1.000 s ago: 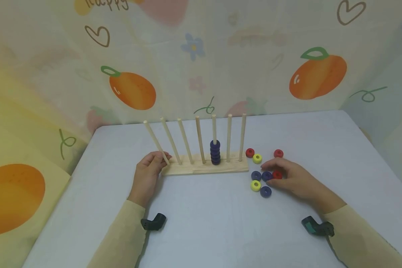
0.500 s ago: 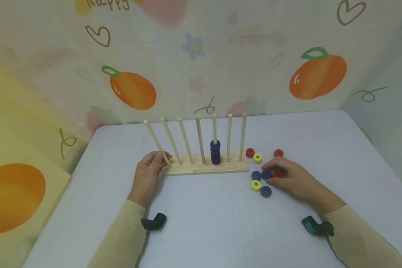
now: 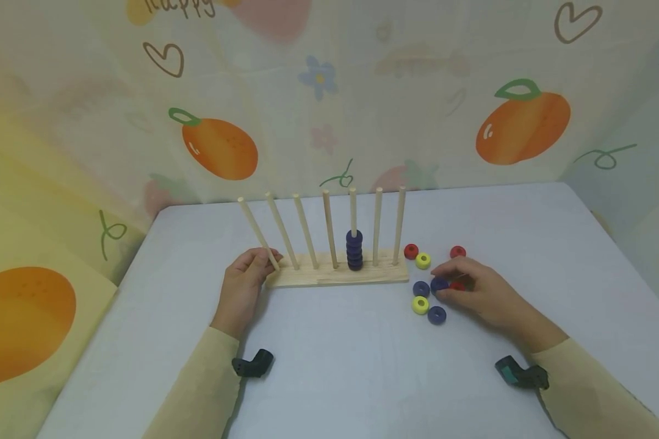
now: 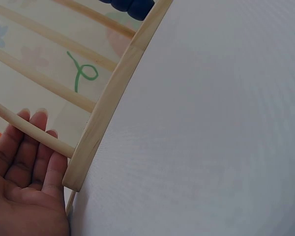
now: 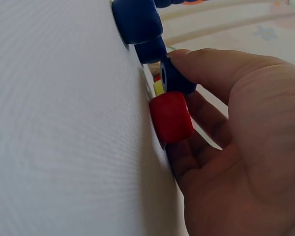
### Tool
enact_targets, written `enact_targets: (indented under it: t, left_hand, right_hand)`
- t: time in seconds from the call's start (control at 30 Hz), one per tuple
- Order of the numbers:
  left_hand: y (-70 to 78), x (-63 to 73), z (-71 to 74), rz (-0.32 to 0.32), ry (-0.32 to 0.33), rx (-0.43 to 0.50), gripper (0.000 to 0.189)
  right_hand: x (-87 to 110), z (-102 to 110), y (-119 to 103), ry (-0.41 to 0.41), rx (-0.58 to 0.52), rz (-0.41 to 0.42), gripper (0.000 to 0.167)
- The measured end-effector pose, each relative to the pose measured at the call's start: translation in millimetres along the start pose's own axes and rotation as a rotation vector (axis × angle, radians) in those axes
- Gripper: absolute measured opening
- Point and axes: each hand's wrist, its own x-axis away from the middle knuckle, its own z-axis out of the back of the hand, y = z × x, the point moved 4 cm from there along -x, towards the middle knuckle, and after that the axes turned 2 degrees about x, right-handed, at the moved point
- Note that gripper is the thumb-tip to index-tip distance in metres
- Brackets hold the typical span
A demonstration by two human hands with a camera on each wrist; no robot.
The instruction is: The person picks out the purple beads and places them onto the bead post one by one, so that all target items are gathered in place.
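Nearest us, two pale sleeves (image 3: 598, 390) reach across the white bench (image 3: 357, 353), a black wrist unit (image 3: 252, 364) showing at each cuff. Just nearer than the right hand's fingertips, to their left, we find a loose blue bead (image 3: 436, 315), and beyond it a yellow bead (image 3: 420, 311). The right hand (image 3: 486, 296) is narrow: thumb and fingers pinch a tilted blue bead (image 3: 439, 284). Within its curve, under the palm side, a red bead (image 5: 171, 117) rests on the bench right beside the pinched one. A further blue bead (image 3: 421, 294) lies just left of those fingertips. At its own side, the left hand (image 3: 243, 289) holds the leftmost peg (image 3: 252, 222) of a wooden rack (image 3: 335, 278), thumb in front, fingers behind. The rack runs rightward from that hand with seven upright pegs; a dark blue stack (image 3: 354, 251) circles the fifth from the left. Past the right hand we see another yellow bead (image 3: 423, 265) and two more red beads (image 3: 458, 252). Farthest off hangs a fruit-printed cloth (image 3: 406, 110).
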Motion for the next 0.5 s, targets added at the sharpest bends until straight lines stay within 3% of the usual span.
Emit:
enact_targets:
  t: [0.5]
  left_hand:
    - [0.3, 0.3, -0.5, 0.001, 0.010, 0.013, 0.044]
  right_hand:
    - [0.6, 7.0, -10.0, 0.114, -0.003, 0.103, 0.035]
